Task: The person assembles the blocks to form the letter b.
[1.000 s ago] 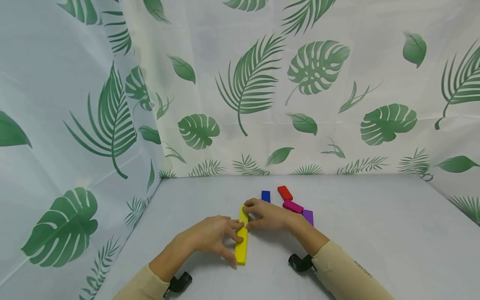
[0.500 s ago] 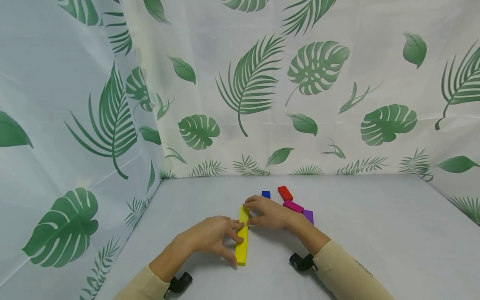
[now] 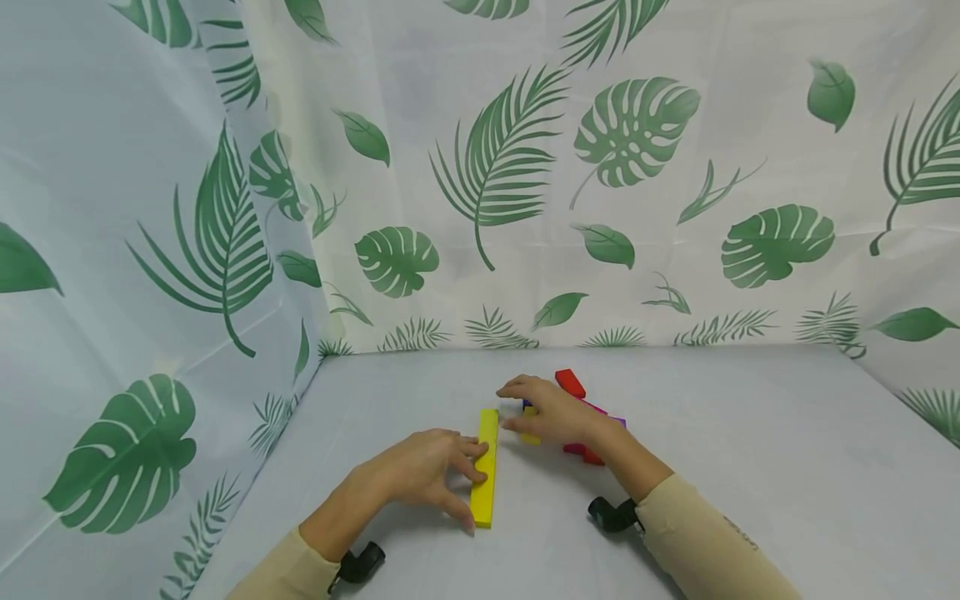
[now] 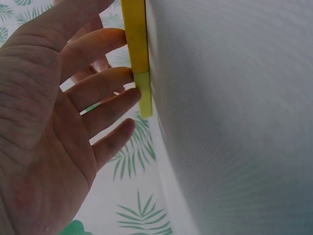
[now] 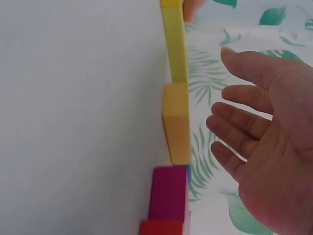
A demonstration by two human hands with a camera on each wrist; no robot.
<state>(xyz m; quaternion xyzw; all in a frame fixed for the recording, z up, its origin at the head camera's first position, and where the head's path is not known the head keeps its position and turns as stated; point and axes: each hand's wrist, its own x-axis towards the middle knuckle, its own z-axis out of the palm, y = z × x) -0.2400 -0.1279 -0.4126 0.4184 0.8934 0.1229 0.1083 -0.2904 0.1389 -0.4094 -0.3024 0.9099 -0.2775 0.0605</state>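
- Blocks in yellow, a near block [image 3: 482, 496] and a far block [image 3: 489, 425], lie flat on the table [image 3: 750, 467], end to end in one straight strip.
- Left hand [image 3: 423, 471]: spread wide, fingertips against the strip's left side, thumb by its near end; probably set there as a stop, to hold the pair in line.
- Right hand [image 3: 555, 415]: also wide, holding nothing, near the strip's far end but apart from it, which seems to leave the steadying to the other hand.
- Loose yellow block [image 5: 177, 139]: clear of the right fingers in the right wrist view.
- Blue block [image 3: 527, 403], red block [image 3: 570, 383] and purple block [image 3: 619, 422]: lying around the right hand at mixed angles, some partly hidden, perhaps simply kept within reach.
- Leaf-print sheet [image 3: 420, 167]: hung behind, likely as a plain backdrop.
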